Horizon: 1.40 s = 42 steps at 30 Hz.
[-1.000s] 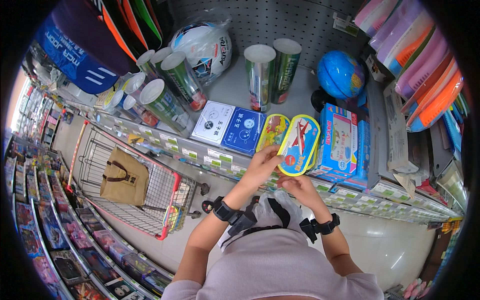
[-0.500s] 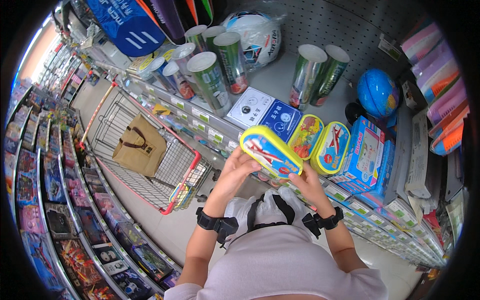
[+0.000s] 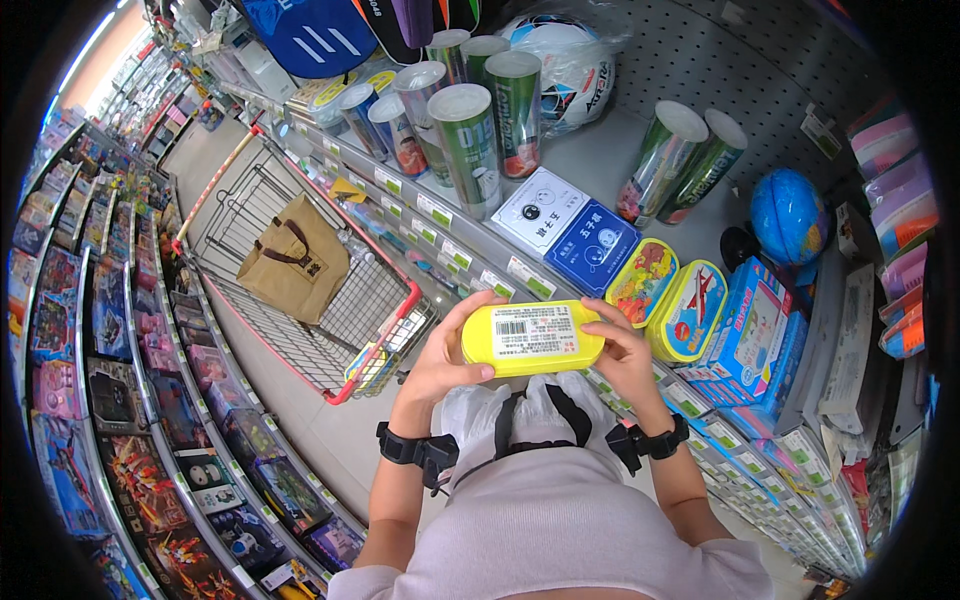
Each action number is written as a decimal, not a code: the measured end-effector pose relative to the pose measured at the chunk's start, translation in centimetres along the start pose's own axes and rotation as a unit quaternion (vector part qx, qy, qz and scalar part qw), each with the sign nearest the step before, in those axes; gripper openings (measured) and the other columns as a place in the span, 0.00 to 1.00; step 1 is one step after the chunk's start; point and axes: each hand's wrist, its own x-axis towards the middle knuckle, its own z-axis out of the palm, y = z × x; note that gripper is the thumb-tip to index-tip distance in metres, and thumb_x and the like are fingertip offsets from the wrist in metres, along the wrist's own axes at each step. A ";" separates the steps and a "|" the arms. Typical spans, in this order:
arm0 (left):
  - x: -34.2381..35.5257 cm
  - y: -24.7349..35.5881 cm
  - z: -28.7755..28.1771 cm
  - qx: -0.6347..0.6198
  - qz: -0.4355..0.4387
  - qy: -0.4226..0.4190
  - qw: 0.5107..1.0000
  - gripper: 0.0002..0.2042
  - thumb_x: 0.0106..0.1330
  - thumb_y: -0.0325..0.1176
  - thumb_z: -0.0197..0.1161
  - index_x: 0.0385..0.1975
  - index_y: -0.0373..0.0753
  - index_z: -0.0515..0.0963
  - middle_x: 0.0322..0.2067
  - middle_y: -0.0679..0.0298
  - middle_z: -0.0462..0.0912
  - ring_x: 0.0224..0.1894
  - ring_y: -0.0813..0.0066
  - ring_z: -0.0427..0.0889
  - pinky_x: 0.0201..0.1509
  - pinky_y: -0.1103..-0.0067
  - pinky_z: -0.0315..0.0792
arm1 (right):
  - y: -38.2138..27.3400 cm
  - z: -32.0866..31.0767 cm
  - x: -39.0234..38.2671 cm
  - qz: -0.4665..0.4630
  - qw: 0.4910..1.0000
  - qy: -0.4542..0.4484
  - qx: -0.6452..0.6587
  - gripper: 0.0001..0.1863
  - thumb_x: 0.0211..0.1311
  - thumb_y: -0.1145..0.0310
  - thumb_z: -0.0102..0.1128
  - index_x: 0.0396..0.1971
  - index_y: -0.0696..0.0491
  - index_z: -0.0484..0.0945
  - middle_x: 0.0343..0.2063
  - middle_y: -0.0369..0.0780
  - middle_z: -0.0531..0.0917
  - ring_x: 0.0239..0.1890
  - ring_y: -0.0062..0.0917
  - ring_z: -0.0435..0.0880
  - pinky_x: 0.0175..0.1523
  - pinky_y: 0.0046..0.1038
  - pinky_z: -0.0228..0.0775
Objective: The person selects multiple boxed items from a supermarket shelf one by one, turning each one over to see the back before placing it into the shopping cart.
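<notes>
Left hand (image 3: pixel 440 358) holds a rounded, white-labelled yellow box (image 3: pixel 534 338).

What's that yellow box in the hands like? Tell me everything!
The yellow box is long, with rounded ends, and looks like smooth, shiny plastic. It seems closed. A pale label with a barcode and tiny print covers much of the face toward us. It's held up sideways, left hand on one end, right hand on the other.

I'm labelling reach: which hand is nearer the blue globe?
Right. The right hand, at the right end of the yellow case, is left of the blue globe; the left hand, at the case's opposite end, is farther left.
</notes>
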 end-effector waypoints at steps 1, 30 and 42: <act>-0.1 0.1 -0.1 0.000 -0.001 0.001 1.000 0.39 0.35 0.28 0.64 0.53 0.33 0.55 0.51 0.53 0.62 0.54 0.65 0.62 0.59 0.75 0.52 | -0.1 0.1 0.1 0.003 1.000 0.001 0.004 0.18 0.42 0.89 0.50 0.37 0.59 0.73 0.50 0.41 0.63 0.51 0.26 0.65 0.50 0.23 0.64; 1.1 -1.3 -0.6 0.081 -0.124 -0.020 0.989 0.13 0.59 0.29 0.50 0.44 0.33 0.67 0.32 0.64 0.75 0.35 0.82 0.73 0.38 0.87 0.67 | -0.2 0.2 -1.4 0.116 0.985 0.130 0.008 0.22 0.50 0.77 0.54 0.48 0.58 0.62 0.21 0.33 0.72 0.23 0.11 0.71 0.26 0.11 0.61; 0.9 -2.7 0.6 -0.089 -0.239 0.052 0.965 0.14 0.59 0.28 0.47 0.44 0.29 0.67 0.35 0.59 0.75 0.31 0.80 0.77 0.31 0.87 0.73 | -1.4 -0.1 -1.4 0.101 0.985 0.076 0.115 0.22 0.51 0.80 0.49 0.49 0.60 0.60 0.28 0.40 0.75 0.27 0.18 0.74 0.32 0.18 0.66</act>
